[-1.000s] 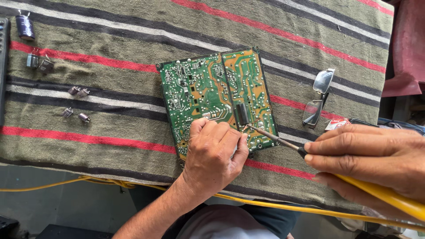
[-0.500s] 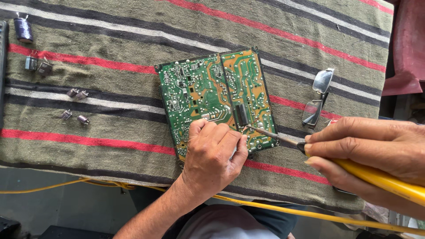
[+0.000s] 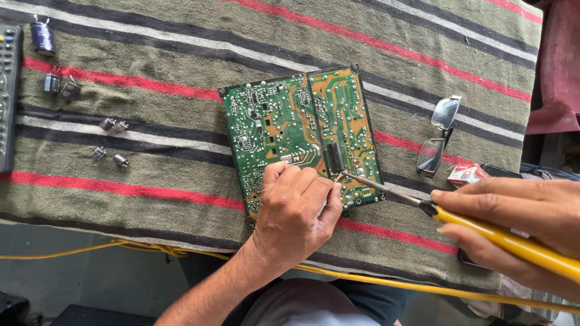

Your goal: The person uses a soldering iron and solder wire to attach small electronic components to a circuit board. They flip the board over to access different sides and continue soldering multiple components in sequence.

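The circuit board (image 3: 302,136) lies solder side up on the striped cloth (image 3: 181,78) that covers your bench, near the middle and set slightly askew.

Head view: your left hand (image 3: 299,208) rests on the board's lower edge, fingers curled down against it. The fingertips meet at the spot under the iron's tip, but whether they pinch anything there is too small to tell. Your right hand (image 3: 519,220) has its grip clamped around the yellow handle of the soldering iron (image 3: 483,232). The iron's thin metal tip reaches left and touches the board just beside a black oblong part, close to your left fingertips.

A yellow cable (image 3: 393,284) runs along the near edge of the bench, passing under your left forearm.

To the right of the board, a pair of glasses (image 3: 440,136) lies folded on the cloth, well apart from the board. Just beside them, near your right hand, sits a small red and white box (image 3: 466,174), with a dark flat object at its right.

On the left part of the cloth lie several small loose parts (image 3: 109,142) in pairs, and farther up, a dark cylindrical capacitor (image 3: 42,37). A remote control (image 3: 8,90) lies along the left edge of the bench, only partly in view.
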Demonstrator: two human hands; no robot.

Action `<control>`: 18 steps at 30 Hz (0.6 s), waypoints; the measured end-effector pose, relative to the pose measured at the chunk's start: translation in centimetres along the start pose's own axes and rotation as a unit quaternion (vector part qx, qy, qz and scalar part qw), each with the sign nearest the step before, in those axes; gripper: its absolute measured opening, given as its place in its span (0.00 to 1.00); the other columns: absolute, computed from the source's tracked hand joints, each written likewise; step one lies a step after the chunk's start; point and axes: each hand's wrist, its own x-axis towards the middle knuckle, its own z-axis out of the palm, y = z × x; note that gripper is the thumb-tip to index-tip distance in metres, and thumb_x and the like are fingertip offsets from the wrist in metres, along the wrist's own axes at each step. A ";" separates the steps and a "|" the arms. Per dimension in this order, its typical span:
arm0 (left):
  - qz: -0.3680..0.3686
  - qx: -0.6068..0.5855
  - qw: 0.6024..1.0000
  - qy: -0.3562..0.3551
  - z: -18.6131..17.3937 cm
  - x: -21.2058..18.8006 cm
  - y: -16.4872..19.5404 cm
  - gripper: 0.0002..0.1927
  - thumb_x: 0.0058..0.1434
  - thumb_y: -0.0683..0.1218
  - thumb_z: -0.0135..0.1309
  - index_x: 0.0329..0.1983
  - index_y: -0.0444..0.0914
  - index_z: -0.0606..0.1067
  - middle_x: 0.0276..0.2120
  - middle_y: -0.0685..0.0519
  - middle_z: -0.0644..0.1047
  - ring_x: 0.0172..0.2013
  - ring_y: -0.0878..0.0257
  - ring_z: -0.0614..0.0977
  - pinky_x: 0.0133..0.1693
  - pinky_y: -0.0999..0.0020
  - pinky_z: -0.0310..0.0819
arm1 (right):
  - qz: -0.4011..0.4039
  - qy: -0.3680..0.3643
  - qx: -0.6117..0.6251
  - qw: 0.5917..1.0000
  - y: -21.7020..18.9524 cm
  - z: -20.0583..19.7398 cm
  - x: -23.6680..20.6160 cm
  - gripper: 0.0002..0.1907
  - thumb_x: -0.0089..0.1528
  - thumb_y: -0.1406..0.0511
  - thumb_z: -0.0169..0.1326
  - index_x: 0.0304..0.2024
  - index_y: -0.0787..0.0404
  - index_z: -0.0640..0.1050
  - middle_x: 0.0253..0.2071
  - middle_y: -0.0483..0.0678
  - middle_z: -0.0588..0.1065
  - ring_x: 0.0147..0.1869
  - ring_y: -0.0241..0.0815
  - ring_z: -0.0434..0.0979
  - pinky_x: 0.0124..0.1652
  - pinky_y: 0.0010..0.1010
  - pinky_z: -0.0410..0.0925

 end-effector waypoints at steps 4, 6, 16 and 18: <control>-0.001 0.004 1.000 -0.003 0.0 0.1 0.0 0.06 0.63 0.42 0.61 0.32 0.39 0.74 0.28 0.54 0.70 0.33 0.57 0.74 0.50 0.55 0.65 | -0.097 0.001 -0.005 0.995 0.0 -0.2 0.8 0.23 0.56 0.59 0.65 0.53 0.58 0.83 0.39 0.46 0.83 0.37 0.37 0.86 0.38 0.27 0.78; -0.004 0.000 1.000 -0.003 0.0 0.0 0.0 0.06 0.63 0.42 0.61 0.33 0.39 0.75 0.28 0.54 0.71 0.34 0.57 0.74 0.50 0.56 0.65 | -0.139 0.004 -0.013 0.990 -0.3 -0.3 1.1 0.22 0.56 0.59 0.65 0.52 0.60 0.83 0.38 0.48 0.83 0.37 0.39 0.86 0.37 0.28 0.78; -0.011 0.010 1.000 -0.004 0.1 0.0 0.2 0.06 0.63 0.43 0.62 0.34 0.39 0.75 0.27 0.54 0.70 0.33 0.57 0.74 0.49 0.55 0.65 | -0.148 0.017 -0.035 0.988 -1.4 -0.3 1.2 0.21 0.56 0.59 0.66 0.50 0.61 0.83 0.36 0.47 0.82 0.33 0.40 0.85 0.33 0.29 0.77; -0.008 0.015 1.000 -0.011 0.0 0.0 0.1 0.06 0.63 0.43 0.62 0.33 0.39 0.76 0.27 0.54 0.70 0.33 0.58 0.74 0.49 0.56 0.65 | -0.147 0.028 -0.041 0.988 -1.5 0.0 0.7 0.21 0.56 0.60 0.65 0.50 0.61 0.83 0.36 0.47 0.82 0.34 0.40 0.85 0.33 0.29 0.77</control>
